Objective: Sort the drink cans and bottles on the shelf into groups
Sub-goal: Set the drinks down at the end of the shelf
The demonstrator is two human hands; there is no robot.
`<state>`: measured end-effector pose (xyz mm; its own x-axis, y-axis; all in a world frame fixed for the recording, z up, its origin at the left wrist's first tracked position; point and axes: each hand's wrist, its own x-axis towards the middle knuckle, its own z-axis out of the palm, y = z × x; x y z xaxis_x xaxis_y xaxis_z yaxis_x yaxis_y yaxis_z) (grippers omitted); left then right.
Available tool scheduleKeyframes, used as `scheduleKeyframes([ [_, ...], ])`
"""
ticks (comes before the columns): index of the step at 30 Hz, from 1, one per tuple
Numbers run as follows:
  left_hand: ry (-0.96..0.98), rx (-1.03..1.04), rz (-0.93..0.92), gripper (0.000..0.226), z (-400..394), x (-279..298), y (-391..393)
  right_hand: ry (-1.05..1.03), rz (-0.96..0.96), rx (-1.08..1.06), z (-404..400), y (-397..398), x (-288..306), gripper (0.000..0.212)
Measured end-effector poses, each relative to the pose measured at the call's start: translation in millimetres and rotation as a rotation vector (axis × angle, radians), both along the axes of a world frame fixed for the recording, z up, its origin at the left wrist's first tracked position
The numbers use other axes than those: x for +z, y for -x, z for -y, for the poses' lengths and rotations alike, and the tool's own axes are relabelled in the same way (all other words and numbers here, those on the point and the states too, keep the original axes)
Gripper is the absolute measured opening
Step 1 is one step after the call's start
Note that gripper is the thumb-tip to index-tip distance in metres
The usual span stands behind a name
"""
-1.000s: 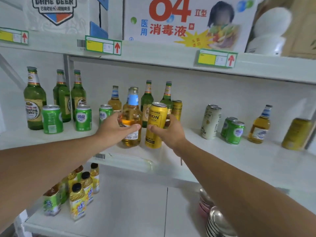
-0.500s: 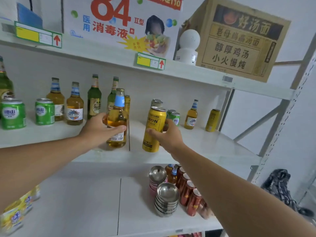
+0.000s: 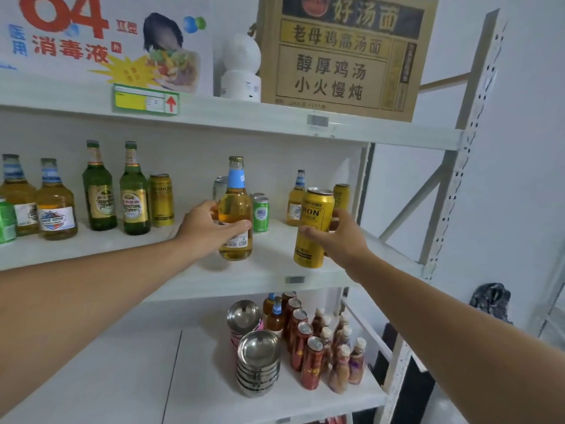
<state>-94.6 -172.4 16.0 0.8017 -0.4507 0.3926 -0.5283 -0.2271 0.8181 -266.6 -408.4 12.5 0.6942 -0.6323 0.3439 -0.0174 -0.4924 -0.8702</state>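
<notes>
Two hands busy | left hand (image 3: 211,228) grips amber bottle (image 3: 234,221) | right hand (image 3: 339,237) grips gold can (image 3: 313,228) | step: carrying toward 3 o'clock | next: set beside matching kinds on shelf (image 3: 275,276)

White metal shelving (image 3: 305,127) stood against a pale wall (image 3: 526,148), its perforated upright (image 3: 470,123) and diagonal brace (image 3: 409,206) on the right. Soft, even light filled the room; a dark bundle (image 3: 489,301) lay far right.
</notes>
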Motion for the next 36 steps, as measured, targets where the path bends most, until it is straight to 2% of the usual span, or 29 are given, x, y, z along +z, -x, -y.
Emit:
scheduleKeyframes([
  [4,-0.009,-0.025,-0.009,0.038,62.1,-5.4,18.2,0.045,-0.024,-0.015,59.0,17.7,0.3,0.073],
  [9,-0.028,-0.061,0.01,0.047,127.8,-3.9,21.4,0.01,-0.037,-0.025,114.5,15.2,-0.2,0.08],
  [16,-0.067,-0.043,0.001,0.056,197.6,-8.3,-7.5,-0.009,-0.052,-0.052,164.5,-20.1,-6.3,0.077],
  [27,-0.063,0.026,-0.044,0.054,277.1,-26.8,-68.2,-0.042,-0.036,-0.194,236.2,-74.1,-18.2,0.068],
  [36,-0.087,0.115,-0.062,0.052,314.9,-30.3,-96.5,0.032,-0.023,-0.174,287.6,-109.4,-15.9,0.071],
])
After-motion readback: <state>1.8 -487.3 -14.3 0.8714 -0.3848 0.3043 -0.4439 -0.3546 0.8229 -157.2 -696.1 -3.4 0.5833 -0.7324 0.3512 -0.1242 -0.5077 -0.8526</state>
